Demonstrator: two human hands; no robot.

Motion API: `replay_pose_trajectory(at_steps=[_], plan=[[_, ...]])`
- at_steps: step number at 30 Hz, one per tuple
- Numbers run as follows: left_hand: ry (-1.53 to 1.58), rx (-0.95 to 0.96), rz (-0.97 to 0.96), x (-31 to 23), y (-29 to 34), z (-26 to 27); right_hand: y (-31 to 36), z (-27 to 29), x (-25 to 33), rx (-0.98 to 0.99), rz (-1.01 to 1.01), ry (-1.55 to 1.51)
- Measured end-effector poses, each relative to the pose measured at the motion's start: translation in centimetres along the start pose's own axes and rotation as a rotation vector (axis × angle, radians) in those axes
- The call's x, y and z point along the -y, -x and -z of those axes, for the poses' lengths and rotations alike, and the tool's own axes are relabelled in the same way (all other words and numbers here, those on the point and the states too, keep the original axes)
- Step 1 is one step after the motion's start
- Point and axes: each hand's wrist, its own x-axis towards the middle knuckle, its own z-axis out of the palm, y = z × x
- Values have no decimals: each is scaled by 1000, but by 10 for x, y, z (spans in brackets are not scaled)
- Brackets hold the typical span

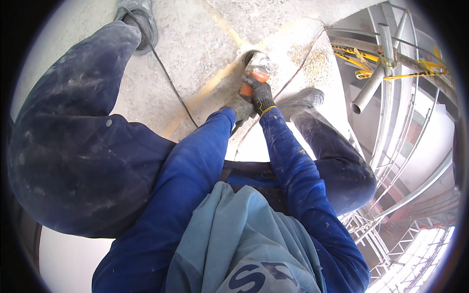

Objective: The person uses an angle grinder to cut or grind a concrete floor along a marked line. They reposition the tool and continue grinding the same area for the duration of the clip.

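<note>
An orange angle grinder (245,90) with a dusty grey head lies between my two gloved hands, out in front of my body. My left hand (238,105) is closed round its rear end, though the fingers are mostly hidden. Farther forward, my right hand (263,93), in a dark knitted glove with a yellow cuff, wraps round the body. A round dark-edged part (250,55) at the tool's far end is at the concrete surface (190,53). There a pale yellowish band (215,85) meets other bands; whether the tool touches it I cannot tell.
A black cable (168,80) runs from around the boot (141,24) at upper left toward my hands. A thin reddish cable (298,68) passes right of the grinder. Beyond the slab's right edge stand scaffold tubes (386,88) with yellow-black tape (361,61). My knees are spread wide.
</note>
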Motion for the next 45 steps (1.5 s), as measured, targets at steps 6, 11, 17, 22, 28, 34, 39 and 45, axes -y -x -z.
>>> replay_pose_trajectory(at_steps=[6,11,17,22,28,34,39,45], plan=[[-60,62,-3,-5,4,7,4,-3,1,19,-7,3],[-64,113,31,-9,1,6,6,2,3,18,12,-20],[1,69,30,-7,-1,9,-2,-5,11,6,-6,130],[19,73,27,-8,-12,8,-6,-5,15,0,6,110],[65,86,24,-16,-15,17,-20,-9,22,21,24,104],[17,104,15,-26,-10,22,-20,-8,27,35,-30,21],[100,24,40,-15,-5,14,-11,-14,23,52,-23,15],[153,63,61,-7,-2,14,-4,-15,20,61,-3,110]])
